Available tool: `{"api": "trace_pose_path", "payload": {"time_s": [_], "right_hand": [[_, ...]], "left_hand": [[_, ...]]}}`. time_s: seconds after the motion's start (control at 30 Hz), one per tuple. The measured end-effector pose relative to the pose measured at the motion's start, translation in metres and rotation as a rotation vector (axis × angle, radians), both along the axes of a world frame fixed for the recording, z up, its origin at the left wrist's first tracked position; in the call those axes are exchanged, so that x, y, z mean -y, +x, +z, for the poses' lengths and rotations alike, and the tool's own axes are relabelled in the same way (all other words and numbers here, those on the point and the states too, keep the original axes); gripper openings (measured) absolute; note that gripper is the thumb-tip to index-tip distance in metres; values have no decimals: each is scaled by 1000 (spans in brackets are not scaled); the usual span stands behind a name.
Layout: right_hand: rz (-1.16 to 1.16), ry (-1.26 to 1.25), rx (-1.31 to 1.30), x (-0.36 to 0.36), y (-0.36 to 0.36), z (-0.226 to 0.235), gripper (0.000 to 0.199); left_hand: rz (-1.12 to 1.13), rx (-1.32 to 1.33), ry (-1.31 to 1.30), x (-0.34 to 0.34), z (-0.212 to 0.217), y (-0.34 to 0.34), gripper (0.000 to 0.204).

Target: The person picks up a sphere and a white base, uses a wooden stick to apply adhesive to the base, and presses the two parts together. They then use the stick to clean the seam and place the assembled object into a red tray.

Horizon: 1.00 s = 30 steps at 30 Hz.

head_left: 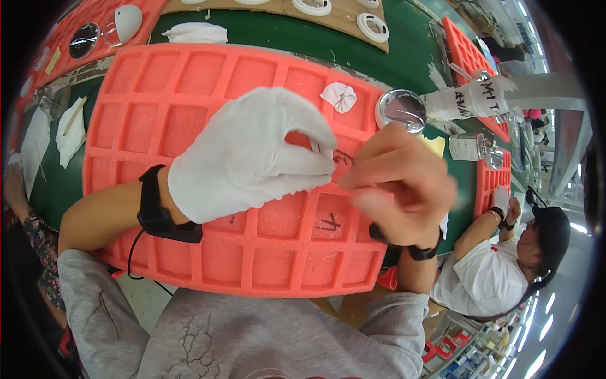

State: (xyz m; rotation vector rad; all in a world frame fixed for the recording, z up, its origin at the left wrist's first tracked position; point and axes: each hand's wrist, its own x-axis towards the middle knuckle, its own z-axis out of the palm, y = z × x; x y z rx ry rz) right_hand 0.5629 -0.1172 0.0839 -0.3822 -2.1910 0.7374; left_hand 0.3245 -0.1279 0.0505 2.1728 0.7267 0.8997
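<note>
My left hand (259, 145) wears a white glove and hovers over a red foam tray (307, 218) with square pockets. Its fingers curl in and meet the thumb, leaving a small gap behind the fingertips. Close to those fingertips is my right hand (407, 183), bare and slightly blurred, its fingers bent into a pinch. Whatever is between the fingers of either hand is hidden or too small to name. A crumpled white cloth piece (339, 97) lies in a far pocket of the tray. Beyond my right hand sits a round glossy lens-like part (403, 108).
A clear jar (468, 146) stands at right beside a wrapped post (470, 98). Cardboard (344, 31) holding white rings lies at the back, near a white cloth (196, 33). Another tray with dome parts (84, 41) is far left. A co-worker (486, 278) sits at right.
</note>
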Motion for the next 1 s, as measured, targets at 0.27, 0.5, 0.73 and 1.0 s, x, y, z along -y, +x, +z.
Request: {"api": "trace_pose_path", "payload": {"time_s": [0.27, 0.5, 0.73, 1.0], "right_hand": [[379, -1039, -671, -13, -52, 13, 52], [584, -1119, -775, -26, -51, -28, 53], [438, -1132, -678, -16, -56, -28, 63], [329, -947, -675, -11, -62, -27, 48]], "left_hand": [[-10, 22, -177, 22, 14, -2, 5], [64, -123, -346, 29, 30, -1, 1], [35, -240, -318, 26, 25, -5, 26], [152, -167, -1060, 20, 40, 5, 61]]}}
